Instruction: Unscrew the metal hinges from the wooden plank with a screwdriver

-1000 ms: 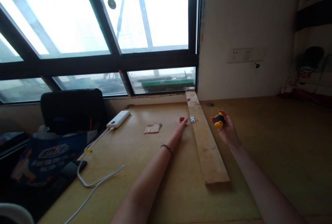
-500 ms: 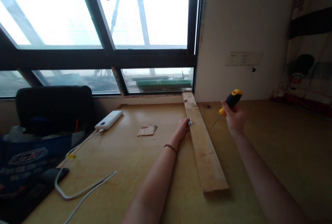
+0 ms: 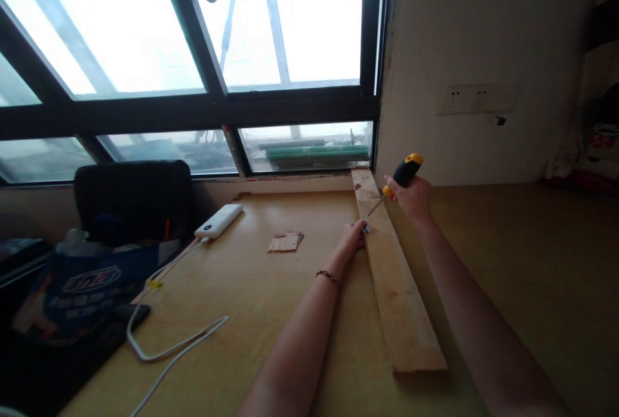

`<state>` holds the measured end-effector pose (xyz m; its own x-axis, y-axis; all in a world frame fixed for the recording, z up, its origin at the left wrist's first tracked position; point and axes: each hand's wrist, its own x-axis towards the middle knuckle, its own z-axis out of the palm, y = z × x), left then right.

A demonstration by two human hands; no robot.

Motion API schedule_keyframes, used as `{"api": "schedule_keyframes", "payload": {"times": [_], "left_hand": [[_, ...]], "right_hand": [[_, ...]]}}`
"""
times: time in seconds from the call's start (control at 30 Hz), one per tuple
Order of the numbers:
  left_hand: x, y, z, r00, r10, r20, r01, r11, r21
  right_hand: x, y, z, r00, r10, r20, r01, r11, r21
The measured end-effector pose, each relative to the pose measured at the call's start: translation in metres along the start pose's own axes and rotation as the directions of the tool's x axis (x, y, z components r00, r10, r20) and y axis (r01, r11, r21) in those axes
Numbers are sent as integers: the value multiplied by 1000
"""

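The right hand (image 3: 416, 200), closed around the handle of a yellow-and-black screwdriver (image 3: 405, 171), stands above the right edge of a wooden board (image 3: 403, 294) lying on the tabletop (image 3: 271, 314); the shaft slants down and leftward toward a small metal plate (image 3: 366, 229). The plate lies on the board's left edge, just beyond the fingertips of the left hand (image 3: 351, 242), which are drawn narrow against it; whether they pinch or merely steady it cannot be told.
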<state>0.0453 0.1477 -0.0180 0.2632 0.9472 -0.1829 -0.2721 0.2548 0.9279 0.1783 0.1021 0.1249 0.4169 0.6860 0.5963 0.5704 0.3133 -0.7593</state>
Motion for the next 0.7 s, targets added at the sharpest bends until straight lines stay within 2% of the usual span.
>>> {"api": "schedule_keyframes", "payload": {"times": [0.37,0.6,0.7], "left_hand": [[3,-7,-1,997,46,67,-42,998,-54],[2,-5,-1,997,25,71,-20,997,-74],[2,-5,0,997,28,76,-23,997,-70]], "right_hand": [[-3,4,4,998,47,49,-49,998,40],[-4,2,4,997,25,69,-26,1000,8],[-5,0,5,993,-1,115,0,1000,13]]}}
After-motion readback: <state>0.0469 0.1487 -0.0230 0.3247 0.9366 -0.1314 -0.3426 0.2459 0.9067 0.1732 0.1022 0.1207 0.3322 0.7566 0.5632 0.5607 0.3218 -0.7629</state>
